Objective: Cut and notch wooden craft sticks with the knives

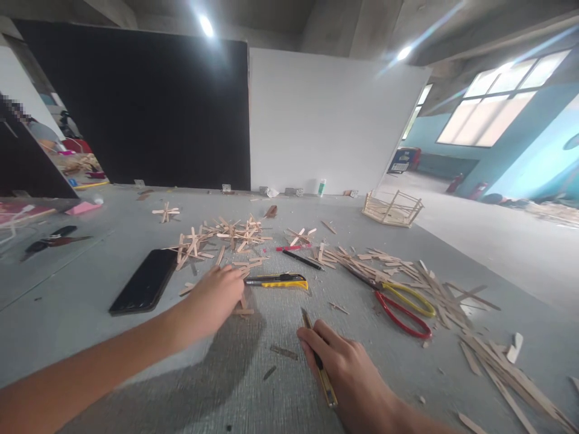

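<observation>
My right hand point(337, 355) is closed around a slim craft knife point(328, 389), its blade end pointing away from me just above the grey tabletop. My left hand point(224, 295) reaches in among loose wooden craft sticks point(244, 311), fingers bunched and curled down. Its fingertips are hidden, so what they grip does not show. Right beside it lies a yellow and black utility knife point(283, 281). Behind the hands is a pile of craft sticks point(239, 232), some joined in crossed shapes. A black pen point(302, 260) and a red pen point(292, 247) lie near the pile.
A black phone point(145, 282) lies left of my left arm. Scissors with red and yellow handles point(402, 307) rest at right, among scattered stick pieces point(502, 361). A stick-built frame point(392, 209) stands on the right table edge. A glue tube point(321, 187) stands by the white partition point(335, 120).
</observation>
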Tool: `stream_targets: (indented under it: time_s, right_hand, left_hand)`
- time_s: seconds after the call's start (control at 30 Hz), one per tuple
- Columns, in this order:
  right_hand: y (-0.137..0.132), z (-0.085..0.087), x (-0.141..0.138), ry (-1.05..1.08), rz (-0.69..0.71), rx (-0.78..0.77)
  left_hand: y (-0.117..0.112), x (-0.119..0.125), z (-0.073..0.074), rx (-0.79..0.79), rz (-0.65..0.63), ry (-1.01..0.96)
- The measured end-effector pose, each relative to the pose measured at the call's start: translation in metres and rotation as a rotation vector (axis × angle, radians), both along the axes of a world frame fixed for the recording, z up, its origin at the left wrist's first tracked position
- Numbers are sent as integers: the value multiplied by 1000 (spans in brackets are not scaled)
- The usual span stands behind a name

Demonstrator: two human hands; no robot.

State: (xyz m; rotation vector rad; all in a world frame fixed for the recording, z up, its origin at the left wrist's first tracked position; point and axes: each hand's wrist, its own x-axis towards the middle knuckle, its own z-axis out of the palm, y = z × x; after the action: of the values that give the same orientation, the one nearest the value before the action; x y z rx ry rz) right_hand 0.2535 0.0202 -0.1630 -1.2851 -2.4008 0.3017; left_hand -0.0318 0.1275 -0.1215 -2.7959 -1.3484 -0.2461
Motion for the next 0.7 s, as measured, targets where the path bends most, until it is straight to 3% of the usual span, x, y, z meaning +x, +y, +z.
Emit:
stream_targets:
  time_s: [0.1, 0.2, 0.47, 0.7]
  right_hand:
    - [0, 1, -1, 1, -1, 37]
    - [-1, 5, -2, 0, -4, 86]
    - [-2, 12, -3, 24, -3, 113]
    - [-2, 13, -3, 28, 4, 85]
  left_hand:
    - [24, -19, 10, -13, 145, 15]
    - [42, -30, 14, -77, 186, -27]
    - [55, -34, 12, -320, 130, -171]
    - [55, -29, 30, -556, 49, -349]
